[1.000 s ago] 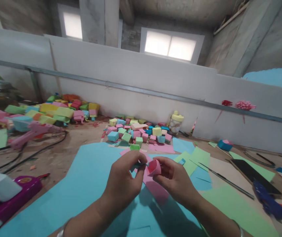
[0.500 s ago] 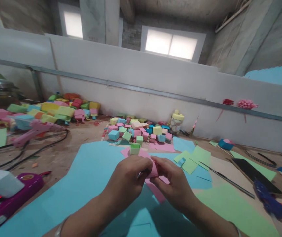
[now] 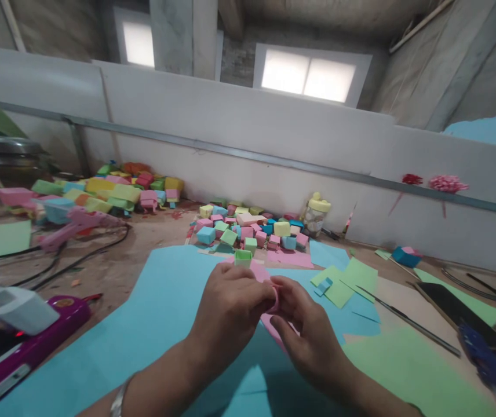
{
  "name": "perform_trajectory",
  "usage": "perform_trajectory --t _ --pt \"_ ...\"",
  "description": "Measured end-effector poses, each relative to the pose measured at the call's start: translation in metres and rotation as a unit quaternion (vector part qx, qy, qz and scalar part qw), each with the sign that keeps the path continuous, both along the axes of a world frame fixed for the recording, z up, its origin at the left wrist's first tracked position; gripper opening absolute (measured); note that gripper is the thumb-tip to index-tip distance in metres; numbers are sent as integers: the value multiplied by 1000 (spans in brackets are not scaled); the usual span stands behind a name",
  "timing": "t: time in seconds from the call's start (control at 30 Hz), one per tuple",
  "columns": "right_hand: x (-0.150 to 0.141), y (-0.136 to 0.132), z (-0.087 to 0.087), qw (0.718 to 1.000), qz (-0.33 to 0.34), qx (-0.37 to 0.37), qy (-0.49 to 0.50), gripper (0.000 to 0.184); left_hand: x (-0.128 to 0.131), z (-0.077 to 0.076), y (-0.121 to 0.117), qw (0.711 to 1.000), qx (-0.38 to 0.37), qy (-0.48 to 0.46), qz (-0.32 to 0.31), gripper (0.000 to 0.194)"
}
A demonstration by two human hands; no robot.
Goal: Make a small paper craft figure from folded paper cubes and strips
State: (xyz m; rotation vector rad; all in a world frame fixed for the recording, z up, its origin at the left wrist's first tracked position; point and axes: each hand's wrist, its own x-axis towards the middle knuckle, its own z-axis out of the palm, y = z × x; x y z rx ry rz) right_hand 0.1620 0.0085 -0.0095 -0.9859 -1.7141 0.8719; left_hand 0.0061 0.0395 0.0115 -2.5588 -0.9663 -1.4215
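Note:
Between my two hands is a small piece of pink paper [image 3: 275, 296], curled at its edge and mostly covered by fingers. My left hand [image 3: 233, 304] grips it from the left, with the fingers folded over. From the right, my right hand [image 3: 302, 324] pinches its rim between thumb and fingers. A pink paper strip [image 3: 270, 325] lies on the blue sheet [image 3: 174, 295] below the hands. Just beyond the knuckles sits a small open green paper box [image 3: 243, 258].
Several small paper boxes [image 3: 248, 231] are piled ahead. A pink glue gun [image 3: 76, 225] and purple power strip [image 3: 26, 353] lie left. Right are green sheets [image 3: 417, 376], scissors [image 3: 408, 321], a black phone [image 3: 460, 315] and a blue glue gun [image 3: 489, 362]. A yellow-lidded jar [image 3: 316, 215] stands behind.
The pink paper now looks curled and shows less between the hands. My right fingers have shifted around it. The whole view has moved slightly, so the table appears further right.

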Motion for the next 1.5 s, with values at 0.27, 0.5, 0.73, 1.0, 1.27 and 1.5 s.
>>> perform_trajectory --t 0.27,0.5,0.73,1.0,1.27,1.5 --pt "-5 -4 1 994 39 -44 96 38 3 6 -14 989 111 73 66 25" --pt "-11 -4 12 988 4 -93 125 25 6 10 -16 984 118 111 69 23" --pt "-13 -4 7 982 14 -111 153 25 2 6 -8 978 120 157 69 29" --pt "-11 0 6 970 40 -143 194 18 1 -2 -4 985 102 129 45 25" --pt "-13 -1 8 960 55 -172 215 15 3 5 -10 976 140 150 72 22" --pt "-13 -1 4 950 47 -193 241 27 4 5 -15 977 153 127 77 24"
